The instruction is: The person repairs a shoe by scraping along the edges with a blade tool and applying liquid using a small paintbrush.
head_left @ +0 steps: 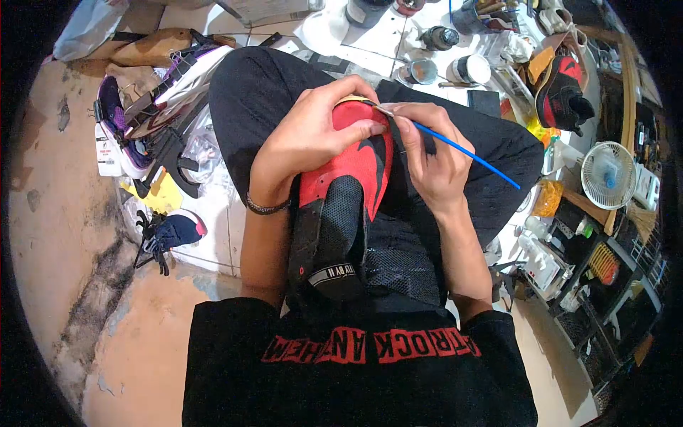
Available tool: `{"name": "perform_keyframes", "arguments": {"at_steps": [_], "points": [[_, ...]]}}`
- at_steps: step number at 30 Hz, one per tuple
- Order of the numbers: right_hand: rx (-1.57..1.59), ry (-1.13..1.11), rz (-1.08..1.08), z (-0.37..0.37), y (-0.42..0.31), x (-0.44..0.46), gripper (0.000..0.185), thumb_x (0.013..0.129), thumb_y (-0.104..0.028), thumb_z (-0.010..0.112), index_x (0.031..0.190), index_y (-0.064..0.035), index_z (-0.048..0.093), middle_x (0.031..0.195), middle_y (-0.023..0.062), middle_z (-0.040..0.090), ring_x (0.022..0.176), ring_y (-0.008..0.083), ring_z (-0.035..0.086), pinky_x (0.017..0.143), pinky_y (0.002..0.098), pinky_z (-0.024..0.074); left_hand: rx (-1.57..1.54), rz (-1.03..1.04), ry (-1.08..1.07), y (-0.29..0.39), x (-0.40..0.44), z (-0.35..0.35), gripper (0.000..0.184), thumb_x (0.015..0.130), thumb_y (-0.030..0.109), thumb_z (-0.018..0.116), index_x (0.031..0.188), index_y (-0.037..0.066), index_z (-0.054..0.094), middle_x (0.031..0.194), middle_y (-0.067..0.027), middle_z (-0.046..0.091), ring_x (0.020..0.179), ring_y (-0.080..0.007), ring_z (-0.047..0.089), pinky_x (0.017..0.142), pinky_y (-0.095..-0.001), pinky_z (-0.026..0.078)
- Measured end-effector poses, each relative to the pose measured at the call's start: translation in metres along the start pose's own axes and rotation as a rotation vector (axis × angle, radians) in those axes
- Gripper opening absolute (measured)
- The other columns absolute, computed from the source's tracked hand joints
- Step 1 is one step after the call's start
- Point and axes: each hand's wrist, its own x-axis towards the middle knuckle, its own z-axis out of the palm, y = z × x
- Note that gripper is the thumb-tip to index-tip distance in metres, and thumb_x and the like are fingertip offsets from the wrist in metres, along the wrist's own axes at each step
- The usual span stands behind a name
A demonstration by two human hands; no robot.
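Observation:
A red and black shoe upper (333, 171) lies over my lap, its red toe pointing away from me and its dark tongue toward my body. My left hand (320, 132) grips the toe from the left, thumb across the red top and fingers over the front edge. A yellowish strip shows along that toe edge. In my right hand (434, 153) a thin blue-handled paintbrush (466, 151) is pinched between thumb and fingers. Its tip meets the toe edge at the right of my left fingers. The underside of the shoe upper is hidden.
Several jars, among them a white-lidded jar (471, 70) and a dark bottle (440, 38), stand on the tiles ahead. Shoe parts and a purple shoe (117, 117) lie at left. At right are a black and red shoe (565, 96), a small fan (608, 174) and cluttered shelves.

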Motion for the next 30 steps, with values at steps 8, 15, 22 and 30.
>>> {"name": "perform_keyframes", "arguments": {"at_steps": [8,15,22,30], "points": [[0.032,-0.018,-0.063,0.005,0.004,0.009,0.011,0.089,-0.001,0.071,0.098,0.0032,0.068,0.090,0.0133,0.071,0.076,0.0279,0.069,0.068,0.0353,0.0544,-0.009,0.009,0.007,0.003,0.000,0.000,0.028,0.086,0.011,0.076,0.108,0.001,0.061,0.097,-0.0050,0.067,0.094,-0.0098,0.060,0.085,-0.0278,0.050],[0.043,0.002,0.009,-0.005,0.008,-0.003,0.009,0.086,0.003,0.073,0.094,0.0031,0.068,0.092,0.0156,0.073,0.082,0.0276,0.072,0.073,0.0344,0.0575,0.010,0.007,0.007,0.004,0.000,-0.001,0.028,0.085,0.012,0.077,0.107,0.001,0.063,0.099,-0.0067,0.069,0.096,-0.0119,0.063,0.089,-0.0291,0.050],[0.045,0.066,0.046,-0.017,0.006,-0.011,0.009,0.086,0.003,0.073,0.092,0.0038,0.066,0.090,0.0167,0.073,0.080,0.0265,0.073,0.070,0.0334,0.0577,0.004,-0.024,0.000,0.006,0.000,-0.001,0.028,0.085,0.014,0.078,0.107,0.001,0.064,0.099,-0.0065,0.070,0.097,-0.0127,0.065,0.089,-0.0291,0.050],[0.083,0.175,0.077,0.002,0.002,-0.014,0.010,0.085,0.002,0.076,0.086,0.0032,0.066,0.083,0.0169,0.074,0.072,0.0250,0.073,0.066,0.0317,0.0577,0.019,-0.025,-0.013,0.004,0.001,-0.001,0.027,0.085,0.012,0.077,0.107,0.001,0.064,0.099,-0.0065,0.069,0.097,-0.0128,0.064,0.090,-0.0292,0.050]]}}
